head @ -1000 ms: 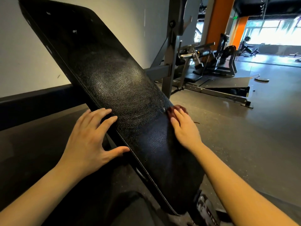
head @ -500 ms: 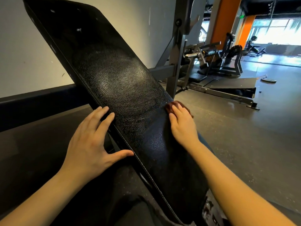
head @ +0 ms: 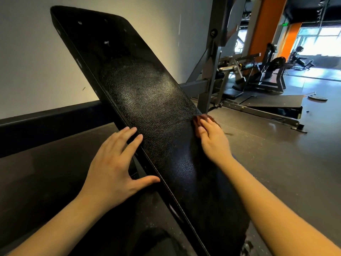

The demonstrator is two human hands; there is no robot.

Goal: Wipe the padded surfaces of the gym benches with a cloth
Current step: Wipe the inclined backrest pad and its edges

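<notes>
A long black padded bench back [head: 147, 100] slopes up from lower right to upper left, its worn leather shining in the middle. My right hand [head: 214, 143] lies flat on the pad's right edge, fingers straight, pressing a small dark red cloth [head: 198, 120] whose edge shows past the fingertips. My left hand [head: 114, 163] rests on the pad's left edge, fingers spread over the rim and thumb stretched along the side.
A grey steel rack upright [head: 212, 58] stands just behind the pad. Further right are a low bench frame [head: 262, 108], other machines [head: 271, 71] and a weight plate [head: 317, 97] on the dark floor. A pale wall with a dark skirting [head: 46, 117] runs on the left.
My right hand with the cloth has slid a little up along the pad's right edge. My left hand has stayed on the left rim. The view has shifted slightly.
</notes>
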